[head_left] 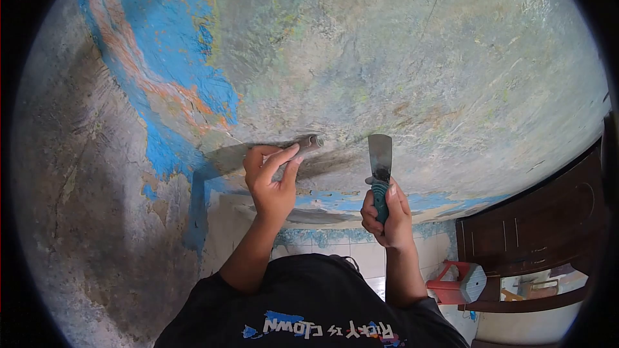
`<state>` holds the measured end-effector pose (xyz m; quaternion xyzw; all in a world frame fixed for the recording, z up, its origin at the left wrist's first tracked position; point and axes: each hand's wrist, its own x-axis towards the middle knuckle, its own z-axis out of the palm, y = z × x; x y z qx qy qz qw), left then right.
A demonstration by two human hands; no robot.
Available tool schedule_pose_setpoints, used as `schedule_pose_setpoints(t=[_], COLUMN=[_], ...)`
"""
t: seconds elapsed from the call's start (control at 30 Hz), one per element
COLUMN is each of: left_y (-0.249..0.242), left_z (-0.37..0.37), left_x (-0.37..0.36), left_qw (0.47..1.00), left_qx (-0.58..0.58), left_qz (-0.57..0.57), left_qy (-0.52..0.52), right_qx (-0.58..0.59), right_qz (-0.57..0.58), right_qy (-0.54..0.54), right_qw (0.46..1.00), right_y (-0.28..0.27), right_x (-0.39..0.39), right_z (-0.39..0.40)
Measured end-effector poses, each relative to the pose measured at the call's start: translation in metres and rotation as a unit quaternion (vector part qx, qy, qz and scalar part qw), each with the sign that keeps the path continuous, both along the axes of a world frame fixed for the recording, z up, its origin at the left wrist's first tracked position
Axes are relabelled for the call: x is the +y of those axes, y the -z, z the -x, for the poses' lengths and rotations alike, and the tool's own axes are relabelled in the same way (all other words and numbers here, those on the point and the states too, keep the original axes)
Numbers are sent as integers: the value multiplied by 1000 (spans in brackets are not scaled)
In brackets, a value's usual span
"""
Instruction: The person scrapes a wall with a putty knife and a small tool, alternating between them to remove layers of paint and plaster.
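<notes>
My left hand (272,177) is closed around a folded or rolled grey sheet (308,146), its curled end pointing to the right, close to the wall (335,90). In my right hand (389,209) is a scraper (380,158), gripped by its dark green handle with the wide metal blade pointing up. The two hands are apart, with bare wall between them. The wall is patchy grey-green, with peeling blue paint (164,32) and orange streaks at the upper left. Whether the blade touches the wall, I cannot tell.
A red stool (447,283) with a grey top stands at the lower right, beside dark wooden furniture (535,225) with a mirror or glass panel (545,283). Pale floor tiles (332,252) show below the wall. Another rough wall face (84,187) is on the left.
</notes>
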<state>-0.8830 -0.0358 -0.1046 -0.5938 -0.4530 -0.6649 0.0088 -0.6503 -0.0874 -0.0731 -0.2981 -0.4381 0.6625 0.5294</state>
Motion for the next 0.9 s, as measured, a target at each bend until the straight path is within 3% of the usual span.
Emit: schedule_pose_setpoints(t=[0.8,0.9], left_y=[2,2], left_z=[-1,-3], left_x=[1,-1], left_qw=[1000,999], left_qx=[3,-36], left_qz=[-7,32], left_qy=[-3,5], right_qx=[44,54], right_qz=[32,45], right_qy=[-3,12], right_qw=[998,997], right_y=[-1,7], right_x=[-4,-6], right_z=[10,7])
